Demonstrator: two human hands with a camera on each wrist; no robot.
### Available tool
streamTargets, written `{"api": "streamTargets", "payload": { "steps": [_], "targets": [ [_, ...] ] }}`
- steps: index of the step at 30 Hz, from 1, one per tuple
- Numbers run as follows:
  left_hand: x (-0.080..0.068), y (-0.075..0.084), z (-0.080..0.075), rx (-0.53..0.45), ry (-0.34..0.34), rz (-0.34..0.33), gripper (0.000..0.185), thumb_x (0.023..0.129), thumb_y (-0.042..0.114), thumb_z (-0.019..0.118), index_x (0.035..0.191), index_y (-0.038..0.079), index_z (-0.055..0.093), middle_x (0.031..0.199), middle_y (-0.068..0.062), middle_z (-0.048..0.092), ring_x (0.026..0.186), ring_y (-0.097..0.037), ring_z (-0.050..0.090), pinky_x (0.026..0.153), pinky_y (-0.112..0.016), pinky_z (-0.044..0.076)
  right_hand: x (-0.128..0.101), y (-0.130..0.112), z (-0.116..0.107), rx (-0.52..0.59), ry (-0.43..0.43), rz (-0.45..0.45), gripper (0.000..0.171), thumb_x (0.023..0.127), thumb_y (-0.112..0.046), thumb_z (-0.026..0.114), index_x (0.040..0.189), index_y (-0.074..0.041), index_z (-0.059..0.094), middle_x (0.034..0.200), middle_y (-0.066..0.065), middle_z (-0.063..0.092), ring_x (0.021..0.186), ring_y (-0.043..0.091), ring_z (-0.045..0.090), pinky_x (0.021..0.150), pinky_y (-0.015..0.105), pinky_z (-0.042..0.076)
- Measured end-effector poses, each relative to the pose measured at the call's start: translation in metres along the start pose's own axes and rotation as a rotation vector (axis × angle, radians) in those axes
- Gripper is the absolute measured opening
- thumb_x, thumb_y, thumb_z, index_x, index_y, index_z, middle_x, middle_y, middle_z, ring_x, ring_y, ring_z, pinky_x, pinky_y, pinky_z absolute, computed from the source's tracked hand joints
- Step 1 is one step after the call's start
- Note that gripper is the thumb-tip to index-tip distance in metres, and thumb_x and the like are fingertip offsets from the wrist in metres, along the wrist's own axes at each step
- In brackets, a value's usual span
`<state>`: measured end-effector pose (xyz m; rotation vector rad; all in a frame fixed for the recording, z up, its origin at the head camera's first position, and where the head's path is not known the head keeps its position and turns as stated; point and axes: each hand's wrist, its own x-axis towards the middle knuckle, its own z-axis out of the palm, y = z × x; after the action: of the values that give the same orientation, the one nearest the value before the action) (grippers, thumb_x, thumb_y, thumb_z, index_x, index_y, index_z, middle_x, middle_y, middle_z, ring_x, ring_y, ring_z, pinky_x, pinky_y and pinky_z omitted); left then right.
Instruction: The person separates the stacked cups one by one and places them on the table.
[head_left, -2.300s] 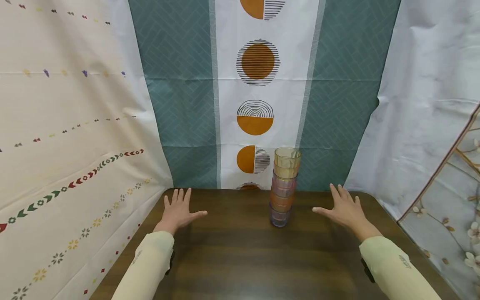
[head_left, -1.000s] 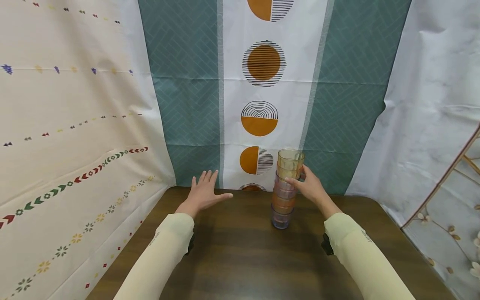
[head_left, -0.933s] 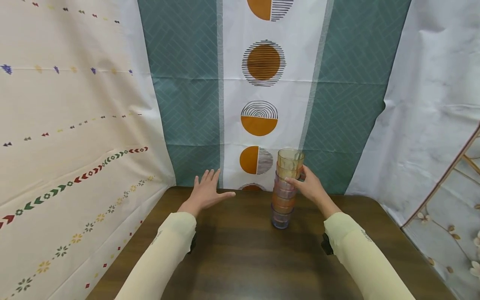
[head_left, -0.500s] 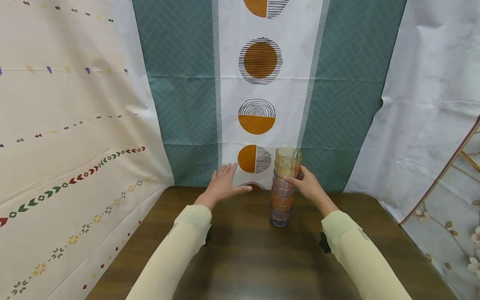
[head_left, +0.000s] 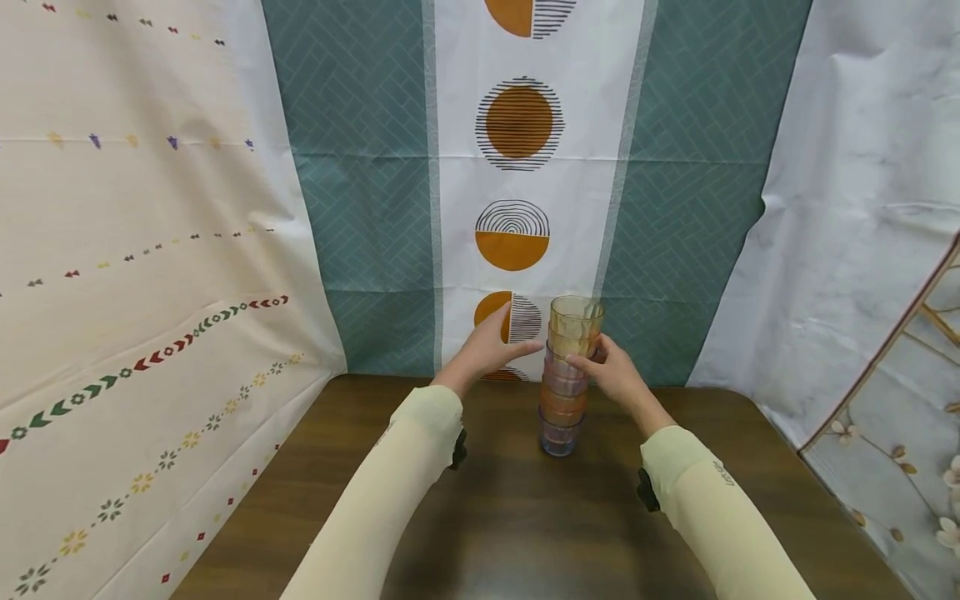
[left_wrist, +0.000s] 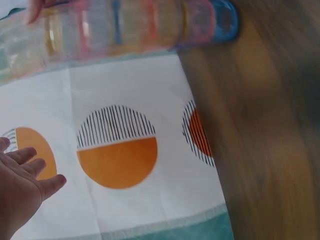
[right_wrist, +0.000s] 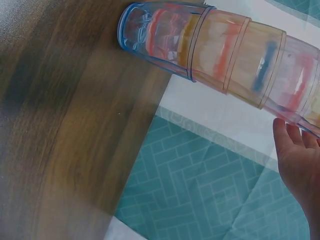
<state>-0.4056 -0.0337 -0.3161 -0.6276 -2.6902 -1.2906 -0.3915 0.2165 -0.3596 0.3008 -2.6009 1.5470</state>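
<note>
A tall stack of nested see-through plastic cups (head_left: 564, 404) stands upright on the table, a yellow one on top and a blue-violet one at the bottom. My right hand (head_left: 617, 372) holds the stack near the top from the right, thumb across the front and fingers at the far side. Just left of the upper cups is my left hand (head_left: 483, 343), fingers extended and thumb spread, apart from the stack. The left wrist view shows that hand (left_wrist: 22, 192) below the blurred cups (left_wrist: 135, 27). In the right wrist view, the right fingertips meet the cups' side.
The dark wooden table (head_left: 510, 533) has a back edge close behind the stack. A patterned teal and white cloth (head_left: 375, 250) hangs behind it. Cream cloth (head_left: 150, 333) hangs at the left, and pale floral cloth (head_left: 892, 433) at the right.
My right hand has moved in from the right side and taken hold of the stack's upper part. My left hand has moved rightward and up, close to the stack, which has stayed in place.
</note>
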Motion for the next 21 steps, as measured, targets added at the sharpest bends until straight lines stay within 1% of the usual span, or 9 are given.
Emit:
{"api": "streamTargets", "payload": {
  "steps": [5,9,14,18,21],
  "targets": [
    [0.009,0.013,0.006,-0.056,-0.016,-0.024,0.103,0.082,0.061,0.071,0.16,0.022,0.016,0.163,-0.005,0.024,0.145,-0.029,0.029,0.112,-0.053,0.033,0.0,0.0,0.0,0.011,0.001,-0.006,0.088,0.089,-0.054,0.068,0.153,-0.007,0.029,0.145,0.021,0.046,0.129,0.04,0.048,0.105,0.057,0.039],
    [0.015,0.019,0.011,-0.086,-0.019,-0.027,0.102,0.083,0.061,0.071,0.16,0.02,0.018,0.161,-0.007,0.028,0.144,-0.03,0.032,0.11,-0.053,0.036,0.0,0.0,0.0,0.016,0.001,-0.014,0.086,0.091,-0.051,0.068,0.153,-0.007,0.029,0.144,0.021,0.047,0.128,0.04,0.049,0.105,0.057,0.04],
    [0.022,0.025,0.017,-0.149,-0.015,-0.026,0.099,0.084,0.056,0.073,0.159,0.018,0.022,0.157,-0.009,0.035,0.14,-0.03,0.038,0.107,-0.05,0.04,-0.001,0.001,0.0,0.015,-0.002,-0.017,0.086,0.091,-0.051,0.067,0.154,-0.006,0.028,0.147,0.02,0.044,0.131,0.04,0.046,0.106,0.057,0.039],
    [0.028,0.028,0.02,-0.186,-0.034,-0.014,0.096,0.084,0.053,0.074,0.158,0.016,0.025,0.157,-0.009,0.037,0.14,-0.03,0.039,0.107,-0.048,0.041,-0.001,0.003,0.0,0.009,0.003,-0.018,0.089,0.091,-0.052,0.067,0.154,-0.005,0.026,0.149,0.021,0.042,0.132,0.041,0.045,0.106,0.057,0.038],
    [0.031,0.031,0.021,-0.196,-0.05,-0.005,0.094,0.085,0.051,0.074,0.157,0.015,0.027,0.156,-0.008,0.037,0.14,-0.029,0.039,0.108,-0.048,0.04,0.0,0.003,0.0,0.02,0.004,-0.022,0.087,0.092,-0.05,0.067,0.154,-0.006,0.027,0.149,0.021,0.042,0.132,0.041,0.046,0.106,0.057,0.039]
  ]
}}
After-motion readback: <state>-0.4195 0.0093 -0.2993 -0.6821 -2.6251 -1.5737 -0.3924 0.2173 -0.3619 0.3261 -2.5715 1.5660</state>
